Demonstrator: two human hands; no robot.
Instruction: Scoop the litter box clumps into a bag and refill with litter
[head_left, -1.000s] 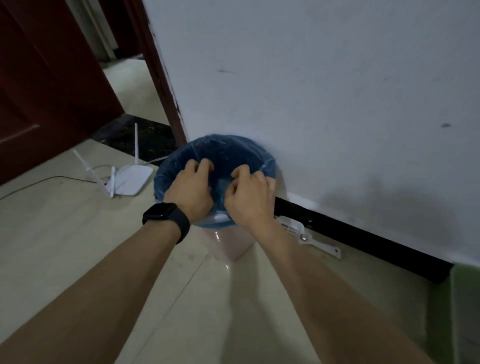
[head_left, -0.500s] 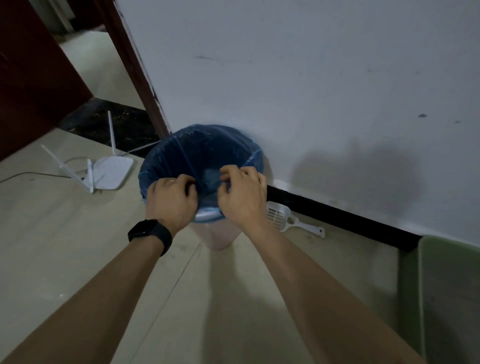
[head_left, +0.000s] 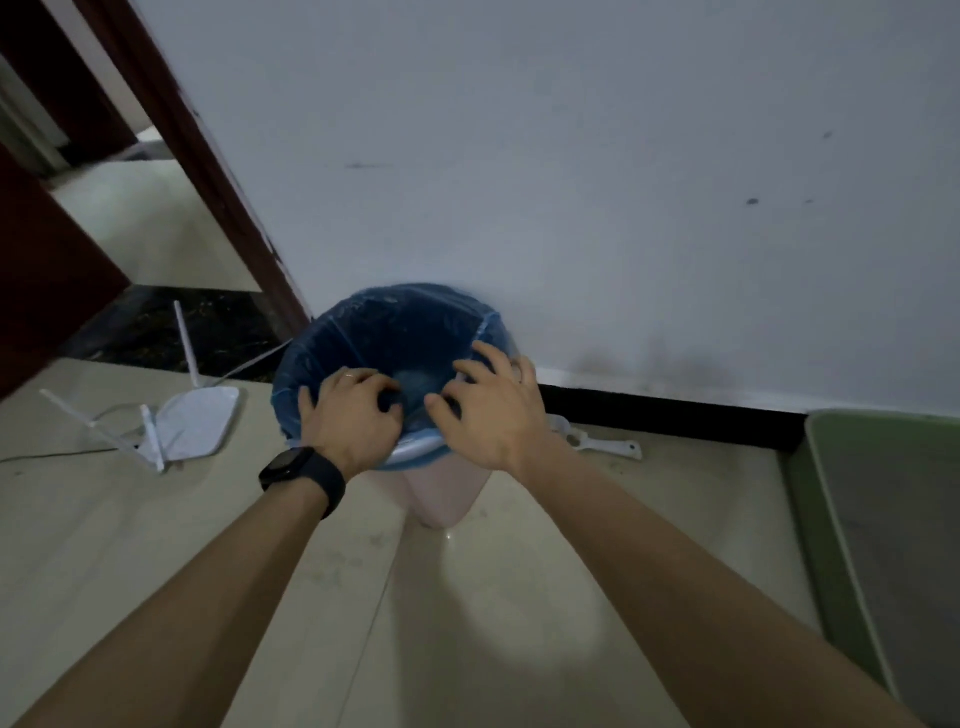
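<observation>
Head view: grips the near edge of the bag (head_left: 395, 332) with the left hand (head_left: 353, 410), fingers curled over the film where it folds across the rim of the bin (head_left: 447, 493). Sets the right hand (head_left: 493, 410) just right of it, fingers splayed and bent over the same edge; cannot tell whether pinching the film or only touching it. Risks a slip first: thin film over a rim, gripped for certain on one side only, likely to slide down into the bin once clumps land against it. Risks a tear too, if tugged hard across the rim by bent fingertips. Could also tip the bin, a light-looking tub close against the wall (head_left: 571, 182), if pressed down on the near side alone. Lines the bin with the bag, mouth wide open; shows nothing sure inside, only dark blue film and a paler patch low down, too dim to name. Leaves the scoop (head_left: 608, 446) flat on the floor (head_left: 156, 545) right of the bin, partly behind the right wrist, in neither hand. Shows the litter box (head_left: 818, 519) at the right edge, well apart from the bin, green-rimmed and grey within; too blurred to tell clumps from loose litter. Means a carry over open floor for every scoopful, with spills likely unless bin and box are brought closer.
</observation>
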